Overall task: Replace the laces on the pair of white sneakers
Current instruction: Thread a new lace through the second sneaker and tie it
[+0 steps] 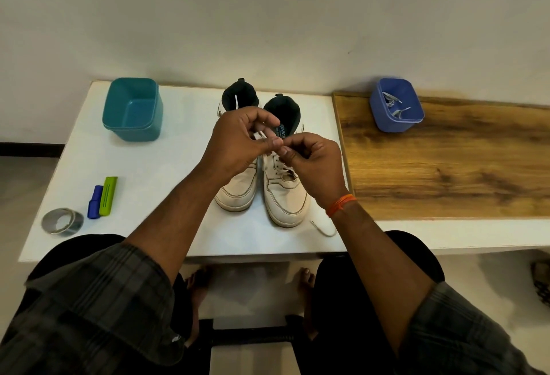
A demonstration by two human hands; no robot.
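Observation:
Two white sneakers stand side by side on the white table [166, 166], toes toward me: the left sneaker [238, 193] and the right sneaker [287, 196]. Both hands meet just above the right sneaker's upper eyelets. My left hand [238, 142] pinches a white lace [259, 135] between thumb and fingers. My right hand [312, 163] pinches the same lace right beside it. A loose end of white lace [323, 229] lies on the table by the right sneaker's toe. The hands hide most of both tongues.
A teal tub [132, 109] stands at the back left. A blue tub [395, 105] holding grey laces sits on the wooden board [446, 166] at the right. A tape roll [62, 221], a blue marker [94, 202] and a green cutter [108, 196] lie at the front left.

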